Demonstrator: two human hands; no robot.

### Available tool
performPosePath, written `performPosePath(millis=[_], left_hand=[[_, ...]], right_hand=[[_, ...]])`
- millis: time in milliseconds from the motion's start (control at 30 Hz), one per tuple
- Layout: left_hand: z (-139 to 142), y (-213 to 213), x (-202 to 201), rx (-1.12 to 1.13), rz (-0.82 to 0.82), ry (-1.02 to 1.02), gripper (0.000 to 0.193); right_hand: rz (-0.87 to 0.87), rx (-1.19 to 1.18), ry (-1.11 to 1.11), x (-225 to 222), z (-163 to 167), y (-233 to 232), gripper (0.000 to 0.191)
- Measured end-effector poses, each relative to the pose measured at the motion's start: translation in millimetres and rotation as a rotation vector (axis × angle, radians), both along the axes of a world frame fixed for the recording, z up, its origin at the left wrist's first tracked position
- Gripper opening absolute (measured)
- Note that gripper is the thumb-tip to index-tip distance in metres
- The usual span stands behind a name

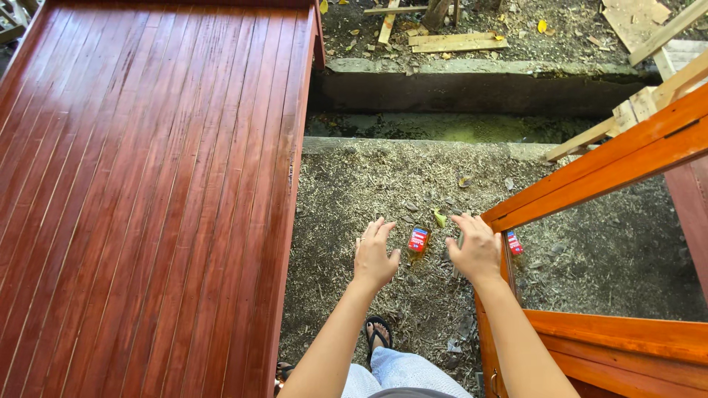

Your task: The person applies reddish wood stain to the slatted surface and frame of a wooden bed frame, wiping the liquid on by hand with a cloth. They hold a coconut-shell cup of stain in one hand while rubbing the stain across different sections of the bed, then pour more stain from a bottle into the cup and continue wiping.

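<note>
Two open, empty hands, left hand [375, 256] and right hand [476, 250], are reaching down toward a small red-labelled bottle of amber liquid [417, 241] at twelve o'clock on the sawdust-strewn ground [354, 184]; grasping it looks next.

I see glossy red-brown planked panel [147, 184], pale seams striping it. Orange wooden frame [612, 158]. Small bottle [417, 241]: red label, amber contents. Ground [383, 184] grey-brown, speckled with chips. Black sandal [377, 333].

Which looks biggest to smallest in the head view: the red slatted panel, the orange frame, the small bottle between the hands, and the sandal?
1. Red slatted panel, by far.
2. Orange frame.
3. Sandal and small bottle: both small, too alike to rank; the leg partly hides the sandal.
</note>
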State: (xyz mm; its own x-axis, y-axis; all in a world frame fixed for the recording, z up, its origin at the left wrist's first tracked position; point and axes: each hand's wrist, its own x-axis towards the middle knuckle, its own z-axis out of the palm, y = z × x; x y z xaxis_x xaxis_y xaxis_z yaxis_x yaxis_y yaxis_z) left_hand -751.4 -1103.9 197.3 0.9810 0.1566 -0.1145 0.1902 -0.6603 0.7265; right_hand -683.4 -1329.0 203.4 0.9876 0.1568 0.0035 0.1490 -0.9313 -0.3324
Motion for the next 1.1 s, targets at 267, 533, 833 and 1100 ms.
performPosePath(millis=[267,533,833,1100], left_hand=[[16,30,-20,0.010,0.192,-0.004,0.064],[30,102,-87,0.058,0.606,0.041,0.069],[12,172,-200,0.049,0.980,0.039,0.068],[-26,207,-320,-0.015,1.316,0.070,0.061]], right_hand=[[0.253,-0.031,0.074,8,-4,67,0.068],[0.686,0.059,0.058,1,4,200,0.073],[1.098,0.011,0.124,-110,14,328,0.078],[1.421,-0.008,0.195,-234,4,409,0.076]])
